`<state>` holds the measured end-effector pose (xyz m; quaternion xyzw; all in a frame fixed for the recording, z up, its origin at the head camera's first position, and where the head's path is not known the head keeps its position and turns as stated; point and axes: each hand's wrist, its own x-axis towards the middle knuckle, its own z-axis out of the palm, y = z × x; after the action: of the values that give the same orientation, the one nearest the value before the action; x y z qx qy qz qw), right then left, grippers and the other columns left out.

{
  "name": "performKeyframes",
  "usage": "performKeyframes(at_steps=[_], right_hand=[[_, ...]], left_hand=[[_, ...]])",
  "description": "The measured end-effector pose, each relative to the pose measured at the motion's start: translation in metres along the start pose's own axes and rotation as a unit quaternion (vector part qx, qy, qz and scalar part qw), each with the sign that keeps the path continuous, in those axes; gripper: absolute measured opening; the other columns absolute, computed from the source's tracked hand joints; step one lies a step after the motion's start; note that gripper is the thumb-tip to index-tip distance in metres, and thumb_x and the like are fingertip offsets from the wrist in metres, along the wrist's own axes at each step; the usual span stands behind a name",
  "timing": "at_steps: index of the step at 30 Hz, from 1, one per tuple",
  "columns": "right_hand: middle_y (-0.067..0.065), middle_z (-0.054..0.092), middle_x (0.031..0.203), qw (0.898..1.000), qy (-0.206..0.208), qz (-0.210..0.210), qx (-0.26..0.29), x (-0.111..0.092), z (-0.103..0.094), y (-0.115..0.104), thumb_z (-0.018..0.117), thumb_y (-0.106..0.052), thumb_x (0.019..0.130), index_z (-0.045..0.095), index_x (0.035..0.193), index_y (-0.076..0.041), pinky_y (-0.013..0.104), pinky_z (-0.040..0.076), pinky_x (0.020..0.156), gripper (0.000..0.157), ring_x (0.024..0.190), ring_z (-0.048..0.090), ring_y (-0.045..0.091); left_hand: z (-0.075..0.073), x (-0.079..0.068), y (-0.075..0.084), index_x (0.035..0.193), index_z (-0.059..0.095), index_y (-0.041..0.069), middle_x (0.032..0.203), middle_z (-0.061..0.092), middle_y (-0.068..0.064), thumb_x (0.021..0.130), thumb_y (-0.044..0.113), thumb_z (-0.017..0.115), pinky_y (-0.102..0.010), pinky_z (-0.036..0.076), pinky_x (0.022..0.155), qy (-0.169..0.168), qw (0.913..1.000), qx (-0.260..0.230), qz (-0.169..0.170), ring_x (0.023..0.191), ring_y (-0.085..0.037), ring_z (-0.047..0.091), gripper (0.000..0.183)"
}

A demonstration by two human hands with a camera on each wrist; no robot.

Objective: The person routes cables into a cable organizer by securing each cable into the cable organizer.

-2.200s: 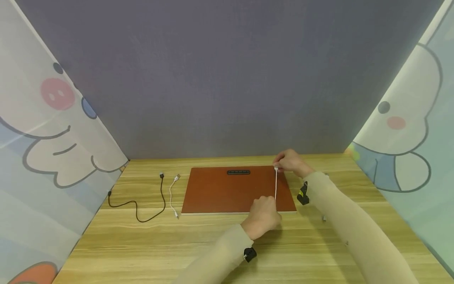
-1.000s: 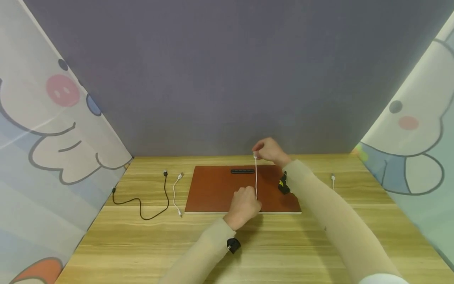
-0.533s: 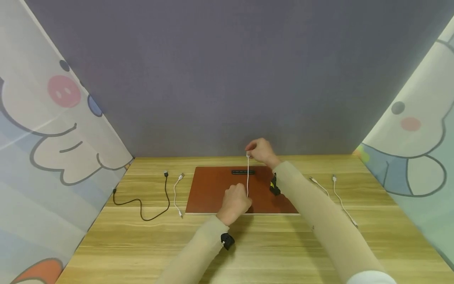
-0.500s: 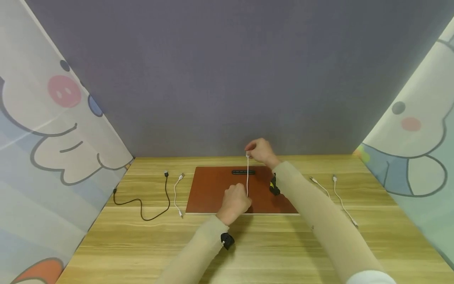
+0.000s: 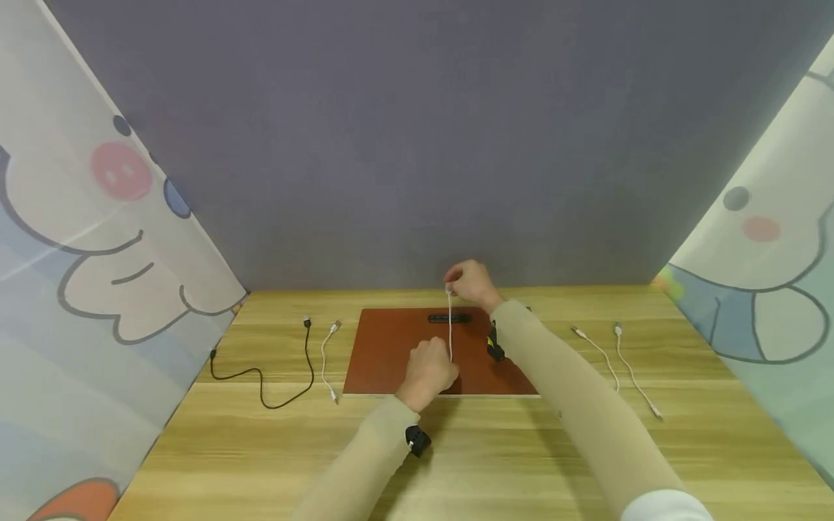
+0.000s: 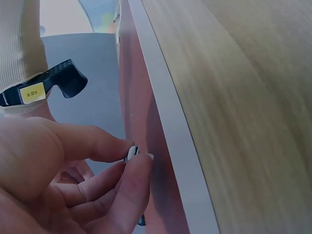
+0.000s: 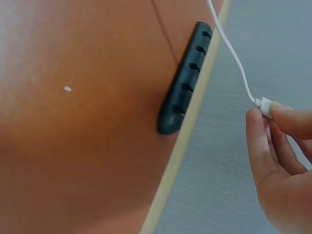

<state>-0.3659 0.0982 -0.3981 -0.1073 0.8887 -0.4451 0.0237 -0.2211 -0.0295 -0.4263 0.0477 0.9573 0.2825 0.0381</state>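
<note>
A short white USB cable is stretched between my two hands above a reddish-brown board. My left hand pinches its near end; in the left wrist view, the small connector shows between thumb and fingertips. At the far end, my right hand pinches the larger white plug between thumb and fingers, beyond the board's back edge. The black cable holder, a bar with several slots, lies along that back edge. In the right wrist view, the slots hold nothing and the cable hangs beside the bar.
A black USB cable and a short white one lie left of the board. Two more white cables, one nearer and one farther right, lie on the wooden table. A grey wall rises behind.
Both hands have carried the stretched white cable leftward from the board's right side to in front of the cable holder. The right hand has lowered slightly in the last half second.
</note>
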Motion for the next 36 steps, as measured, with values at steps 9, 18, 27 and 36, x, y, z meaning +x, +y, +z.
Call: performKeyframes(at_steps=[9, 18, 27, 36], right_hand=[[0.014, 0.07, 0.098, 0.999, 0.002, -0.001, -0.044, 0.0, 0.01, 0.011, 0.068, -0.001, 0.092, 0.072, 0.11, 0.004, 0.038, 0.053, 0.079, 0.019, 0.087, 0.066, 0.028], [0.013, 0.07, 0.1, 0.998, 0.001, 0.003, -0.07, 0.0, 0.018, 0.019, 0.07, -0.002, 0.092, 0.072, 0.107, 0.002, 0.039, 0.054, 0.081, 0.016, 0.09, 0.065, 0.028], [0.015, 0.068, 0.101, 0.995, -0.012, -0.002, -0.098, 0.0, 0.023, 0.022, 0.062, 0.0, 0.093, 0.07, 0.103, 0.001, 0.039, 0.054, 0.078, 0.012, 0.089, 0.063, 0.028], [0.016, 0.066, 0.104, 0.988, -0.038, 0.002, -0.147, 0.003, 0.03, 0.021, 0.056, 0.005, 0.09, 0.066, 0.096, -0.002, 0.042, 0.051, 0.082, 0.014, 0.092, 0.059, 0.03]], left_hand=[[0.004, -0.003, -0.001, 0.058, 0.052, 0.01, 0.055, 0.046, 0.0, 0.085, 0.008, 0.074, -0.029, 0.035, 0.041, 0.001, 0.9998, -0.014, -0.012, 0.047, -0.017, 0.044, 0.035], [0.005, -0.006, -0.001, 0.055, 0.05, 0.013, 0.053, 0.041, 0.002, 0.082, 0.004, 0.072, -0.027, 0.03, 0.039, -0.001, 0.9998, -0.018, -0.007, 0.045, -0.014, 0.038, 0.036], [0.007, -0.007, 0.001, 0.06, 0.055, 0.01, 0.056, 0.048, -0.001, 0.082, 0.005, 0.074, -0.03, 0.035, 0.041, -0.008, 0.9996, -0.015, -0.021, 0.048, -0.018, 0.043, 0.029], [0.011, -0.009, 0.0, 0.062, 0.055, 0.01, 0.057, 0.048, -0.001, 0.081, 0.003, 0.072, -0.029, 0.035, 0.039, -0.008, 0.9998, -0.015, -0.013, 0.047, -0.016, 0.043, 0.026]])
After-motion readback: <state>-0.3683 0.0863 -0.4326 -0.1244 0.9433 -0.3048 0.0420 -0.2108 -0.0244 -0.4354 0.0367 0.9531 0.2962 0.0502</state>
